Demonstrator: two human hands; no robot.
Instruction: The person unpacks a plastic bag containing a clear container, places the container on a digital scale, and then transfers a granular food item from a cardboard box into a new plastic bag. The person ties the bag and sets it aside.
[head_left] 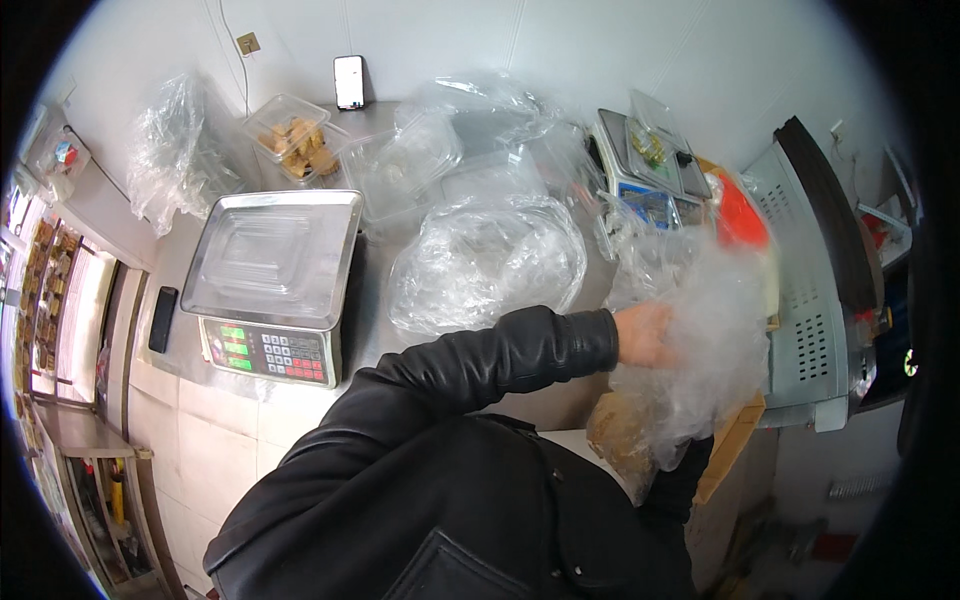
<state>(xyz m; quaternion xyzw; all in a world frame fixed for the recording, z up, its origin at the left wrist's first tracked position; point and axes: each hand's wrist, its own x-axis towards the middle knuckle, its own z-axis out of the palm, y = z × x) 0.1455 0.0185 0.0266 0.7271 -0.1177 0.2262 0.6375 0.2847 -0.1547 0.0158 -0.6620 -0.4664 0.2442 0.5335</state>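
Note:
My left hand (642,335), in a black leather sleeve, is closed on a crinkled clear plastic bag (715,320) at the right of the steel table. My right hand is hidden behind the plastic; its dark sleeve (690,465) shows low at the right. A cardboard box (728,450) stands below the bag, with brown material (610,425) beside it. Left of my left hand lies a big bundle of clear plastic (485,262).
A steel scale (272,350) holds a clear lid. Behind are clear containers (400,170), a tub of brown food (300,145), a phone (348,82), a hanging bag (175,150) and a second scale (652,150). A grey metal machine (810,330) bounds the right side.

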